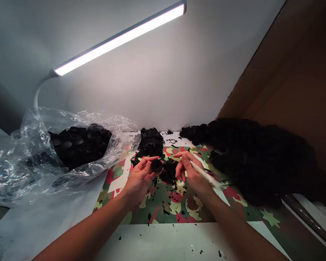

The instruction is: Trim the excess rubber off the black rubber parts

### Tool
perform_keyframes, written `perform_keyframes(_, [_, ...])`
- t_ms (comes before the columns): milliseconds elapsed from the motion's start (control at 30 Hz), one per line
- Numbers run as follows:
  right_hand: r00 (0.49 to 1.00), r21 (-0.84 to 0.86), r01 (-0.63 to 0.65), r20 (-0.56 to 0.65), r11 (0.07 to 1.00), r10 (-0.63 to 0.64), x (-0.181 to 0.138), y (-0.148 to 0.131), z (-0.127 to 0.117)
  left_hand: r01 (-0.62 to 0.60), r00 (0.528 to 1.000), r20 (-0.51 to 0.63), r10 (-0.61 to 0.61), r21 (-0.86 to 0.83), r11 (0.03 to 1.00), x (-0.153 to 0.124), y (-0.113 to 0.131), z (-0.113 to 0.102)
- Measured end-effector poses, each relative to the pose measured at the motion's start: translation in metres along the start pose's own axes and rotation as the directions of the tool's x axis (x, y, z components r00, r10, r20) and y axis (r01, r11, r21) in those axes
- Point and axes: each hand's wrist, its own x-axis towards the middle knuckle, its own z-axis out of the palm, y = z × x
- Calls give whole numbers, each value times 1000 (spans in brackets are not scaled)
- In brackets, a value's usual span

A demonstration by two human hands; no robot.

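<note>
Between the thumb and fingers of my left hand (141, 177) is a small round black rubber-like part (156, 165), its hollow face turned up toward me. My right hand (191, 172) is just to the right of it, apart from the part. It grips a pale, slim pen-like tool (205, 174) that runs back over the hand, blurred at its rear end. The tool's front tip is hidden by my fingers. Below and between both hands, black scraps (170, 172) lie on a camouflage-patterned sheet (163, 208).
A clear plastic bag (122, 134) at left holds many round black parts (73, 139). A black scrap heap (151, 141) lies behind my hands, and a large dark pile (260, 163) fills the right. A lit lamp (122, 38) hangs above; cardboard (282, 72) stands at right.
</note>
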Motion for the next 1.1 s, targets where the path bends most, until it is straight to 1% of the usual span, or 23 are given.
perform_keyframes(67, [998, 50, -32, 61, 998, 29, -5, 1, 9, -64, 998, 3, 65, 155, 986, -1, -1, 0])
perform_keyframes(100, [995, 60, -53, 91, 997, 47, -8, 1, 12, -97, 995, 7, 98, 251, 963, -2, -1, 0])
perform_keyframes(167, [984, 67, -129, 135, 989, 119, -11, 0, 17, -161, 986, 23, 167, 423, 892, -5, -1, 2])
perform_keyframes(233, [968, 75, -217, 144, 973, 205, -11, 0, 19, -210, 974, 38, 223, 519, 828, -9, -1, 4])
perform_keyframes(333, [954, 125, -279, 148, 952, 260, -8, 0, 16, -257, 958, 44, 282, 561, 787, -13, -1, 8])
perform_keyframes(467, [944, 212, -297, 209, 931, 254, -6, 2, 14, -289, 947, 36, 320, 532, 796, -16, 0, 12])
perform_keyframes(633, [932, 305, -337, 243, 891, 269, -7, 6, 15, -345, 929, 69, 362, 509, 789, -18, 2, 14])
perform_keyframes(700, [935, 297, -322, 250, 899, 252, -7, 7, 16, -373, 916, 84, 392, 536, 757, -18, 1, 13])
perform_keyframes(800, [932, 239, -294, 288, 926, 221, -8, 6, 17, -398, 899, 98, 426, 589, 703, -18, -1, 10])
perform_keyframes(900, [934, 145, -268, 281, 952, 220, -10, 1, 18, -389, 908, 114, 403, 588, 709, -19, -2, 9])
perform_keyframes(1000, [963, 60, -182, 213, 981, 166, -12, -6, 18, -377, 916, 119, 382, 574, 727, -20, -1, 10])
perform_keyframes(1100, [983, -52, -52, 176, 997, 61, -15, -9, 19, -349, 918, 68, 391, 605, 715, -20, -1, 11])
